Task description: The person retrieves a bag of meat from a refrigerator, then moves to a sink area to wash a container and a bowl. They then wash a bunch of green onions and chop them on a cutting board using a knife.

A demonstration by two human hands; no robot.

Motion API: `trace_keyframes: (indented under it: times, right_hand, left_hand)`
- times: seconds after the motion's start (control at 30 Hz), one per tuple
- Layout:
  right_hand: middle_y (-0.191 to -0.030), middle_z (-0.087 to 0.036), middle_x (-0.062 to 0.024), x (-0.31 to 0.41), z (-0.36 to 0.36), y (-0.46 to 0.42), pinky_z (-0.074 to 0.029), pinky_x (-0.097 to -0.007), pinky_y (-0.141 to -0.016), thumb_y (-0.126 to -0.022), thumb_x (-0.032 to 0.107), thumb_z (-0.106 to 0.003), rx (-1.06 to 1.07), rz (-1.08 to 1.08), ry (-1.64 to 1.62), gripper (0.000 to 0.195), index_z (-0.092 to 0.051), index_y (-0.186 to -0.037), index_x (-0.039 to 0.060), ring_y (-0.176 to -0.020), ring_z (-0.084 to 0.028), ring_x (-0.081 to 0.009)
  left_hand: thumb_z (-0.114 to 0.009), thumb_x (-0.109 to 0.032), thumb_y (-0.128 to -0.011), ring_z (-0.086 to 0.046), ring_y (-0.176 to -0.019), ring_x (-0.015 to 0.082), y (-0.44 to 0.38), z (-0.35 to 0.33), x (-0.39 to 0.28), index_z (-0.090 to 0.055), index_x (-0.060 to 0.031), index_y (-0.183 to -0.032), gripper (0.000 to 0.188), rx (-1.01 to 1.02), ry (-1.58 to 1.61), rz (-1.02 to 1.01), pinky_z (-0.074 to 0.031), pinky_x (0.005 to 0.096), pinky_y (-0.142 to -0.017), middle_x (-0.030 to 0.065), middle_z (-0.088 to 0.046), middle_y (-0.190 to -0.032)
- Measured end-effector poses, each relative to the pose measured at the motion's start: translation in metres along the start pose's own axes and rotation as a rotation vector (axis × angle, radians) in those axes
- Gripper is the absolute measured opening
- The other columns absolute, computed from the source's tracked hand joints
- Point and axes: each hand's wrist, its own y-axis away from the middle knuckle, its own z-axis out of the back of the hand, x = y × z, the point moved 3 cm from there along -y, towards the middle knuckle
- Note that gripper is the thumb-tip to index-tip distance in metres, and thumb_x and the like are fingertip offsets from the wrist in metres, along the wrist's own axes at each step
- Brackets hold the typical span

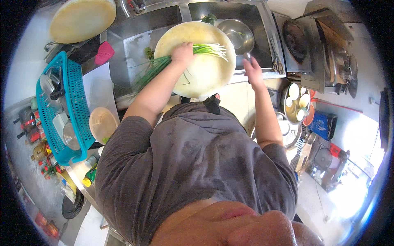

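My left hand (183, 53) presses a bunch of scallions (209, 49) onto a round, pale cutting board (206, 80). The white root ends point right, and the long green leaves trail left past the board's edge. A few loose green strands lie on the board below the hand. Just off the board's right edge, my right hand (254, 72) grips a slim handled tool (248, 57). It looks like a knife, but blur and the fingers hide most of its blade. The board rests across the front of a double steel sink (184, 15).
A steel bowl (246, 46) sits in the right basin. Scissors (278, 66) lie on the sink's right rim, beside a stove burner (295, 41). To the left are a pink cloth (104, 53), a turquoise dish basket (84, 123) and a tan strainer (103, 123). Another round board (83, 20) stands behind.
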Motion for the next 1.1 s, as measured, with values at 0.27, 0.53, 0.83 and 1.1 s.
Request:
trace_keyframes:
  times: [0.27, 0.53, 0.83, 1.1]
  right_hand:
    - [-0.062, -0.048, 0.0000, 0.014, -0.016, 0.052, -0.035, -0.0259, -0.038, -0.093, 0.031, -0.054, -0.024, -0.280, -0.173, 0.038, -0.051, -0.122, 0.0064, -0.047, -0.046, -0.0100]
    - [-0.087, -0.062, -0.0276, 0.050, -0.106, 0.074, -0.046, -0.0470, -0.080, -0.094, 0.035, -0.050, 0.346, 0.027, 0.393, 0.039, -0.057, -0.109, -0.0005, -0.089, -0.061, -0.0433]
    - [-0.087, -0.062, -0.0308, 0.057, -0.121, 0.087, -0.048, -0.0502, -0.079, -0.096, 0.033, -0.047, 0.359, -0.005, 0.657, 0.038, -0.050, -0.097, -0.0041, -0.087, -0.061, -0.0446]
    - [-0.091, -0.062, -0.0320, 0.045, -0.146, 0.052, -0.047, -0.0523, -0.081, -0.097, 0.033, -0.047, 0.372, 0.059, 0.700, 0.037, -0.050, -0.099, -0.0037, -0.091, -0.060, -0.0470]
  left_hand:
    - [-0.075, -0.041, -0.073, -0.049, -0.120, 0.0297, 0.030, 0.006, 0.009, -0.043, -0.0053, -0.135, 0.078, -0.142, -0.047, -0.024, -0.041, 0.0491, -0.097, 0.0141, -0.051, -0.129]
    - [-0.066, -0.036, -0.082, -0.052, -0.115, 0.0265, 0.027, -0.005, 0.017, -0.053, -0.0042, -0.120, 0.052, -0.071, -0.106, 0.011, -0.044, 0.0468, -0.093, 0.0109, -0.055, -0.121]
    - [-0.053, -0.033, -0.087, -0.055, -0.110, 0.0293, 0.012, -0.033, 0.027, -0.054, -0.0033, -0.119, 0.043, -0.024, -0.095, -0.061, -0.045, 0.0462, -0.089, 0.0143, -0.057, -0.118]
    - [-0.042, -0.024, -0.091, -0.056, -0.107, 0.0276, 0.007, -0.038, 0.024, -0.053, -0.0056, -0.115, 0.033, -0.028, -0.155, -0.070, -0.044, 0.0452, -0.087, 0.0128, -0.058, -0.116]
